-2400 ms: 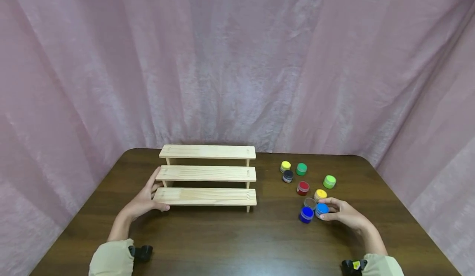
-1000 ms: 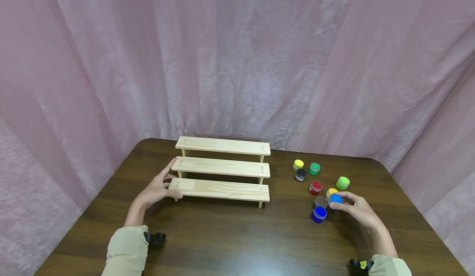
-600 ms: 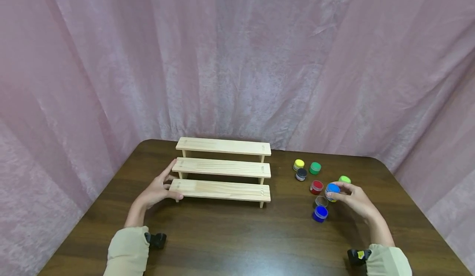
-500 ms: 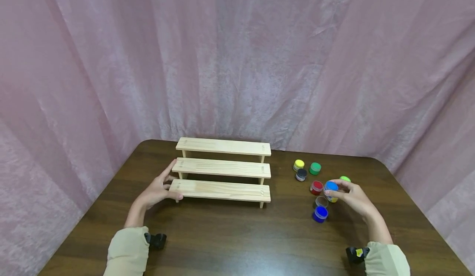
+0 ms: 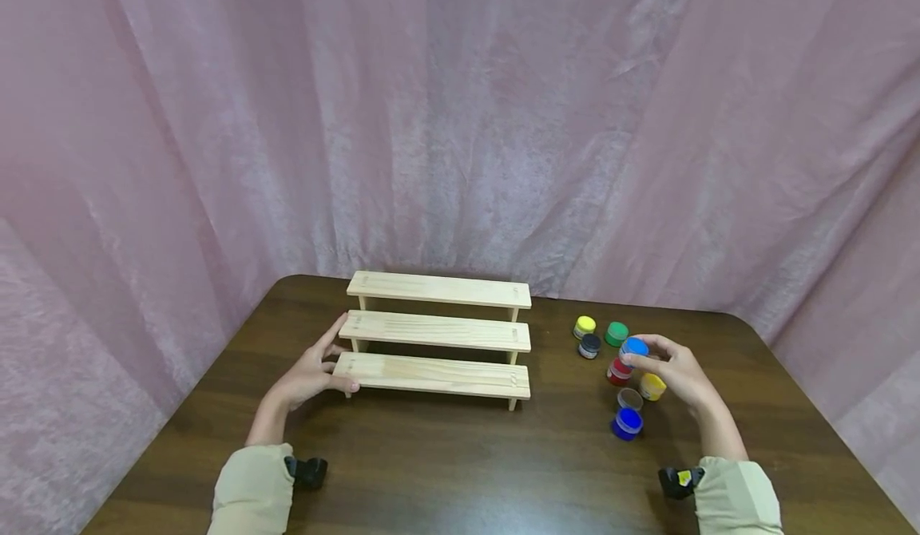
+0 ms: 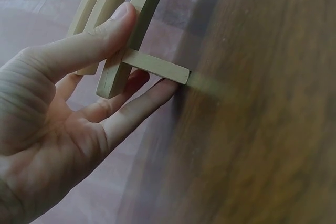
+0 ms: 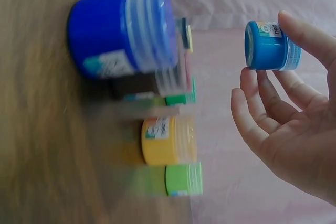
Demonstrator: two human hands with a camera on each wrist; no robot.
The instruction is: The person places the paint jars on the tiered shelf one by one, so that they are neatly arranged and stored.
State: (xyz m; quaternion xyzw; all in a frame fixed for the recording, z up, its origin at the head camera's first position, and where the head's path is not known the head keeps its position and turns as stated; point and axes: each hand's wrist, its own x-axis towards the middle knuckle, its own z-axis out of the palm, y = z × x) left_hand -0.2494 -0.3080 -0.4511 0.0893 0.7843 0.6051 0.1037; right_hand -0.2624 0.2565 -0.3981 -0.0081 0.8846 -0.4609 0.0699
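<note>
A three-tier wooden display stand stands left of centre on the table. My left hand grips its left end; in the left wrist view, the thumb lies against the front board and the fingers reach behind it. Off the table, my right hand pinches a light blue paint jar between thumb and fingers. In the head view this jar overlaps the red paint jar. A yellow-orange paint jar is near the right hand. The lime green jar shows only in the right wrist view.
Brown and dark blue paint jars stand at the near side of the group. Yellow, black and green ones are farther back. A pink curtain hangs behind the wooden table.
My right hand has lifted the light blue jar from beside the brown one and carried it back and left. The left hand stays on the stand. The head view has shifted.
</note>
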